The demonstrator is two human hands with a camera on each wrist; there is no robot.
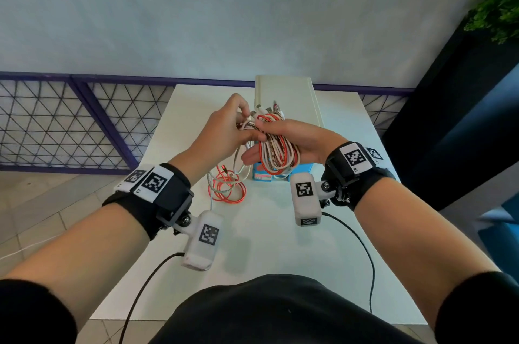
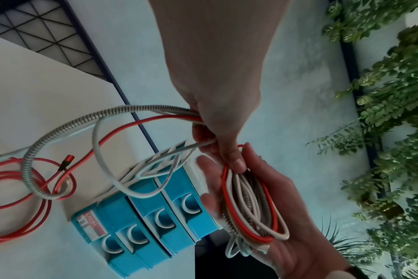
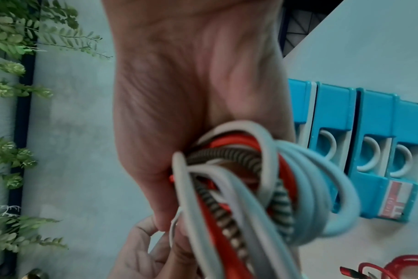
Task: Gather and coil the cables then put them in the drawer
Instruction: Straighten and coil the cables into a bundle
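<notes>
- The right hand [image 1: 292, 144] holds the coil [image 1: 276, 151] of cables above the drawer unit [image 2: 141, 222], loops lying across the palm with the thumb pressed over them. If that thumb eases, I judge the loops would spring apart and the coil would have to be rewound.
- The left hand [image 1: 224, 130] pinches the running strands just beside the coil, fingers curled round them. The loose tails [image 1: 226, 185] trail down to the table [image 1: 280, 245] near its middle, left of the drawer unit; a hard pull could snag them on one another or drag them off.
- A red plug [image 2: 66, 162] lies among the tails and may catch in a loop.
- The unit stands near the table's far edge, its drawers looking closed; both hands are full, so opening one risks dropping the coil.
- Count: three kinds of cable show, red, white and a braided metallic one; the white may be more than one, the tangle hides it. Four drawer fronts with handles.
</notes>
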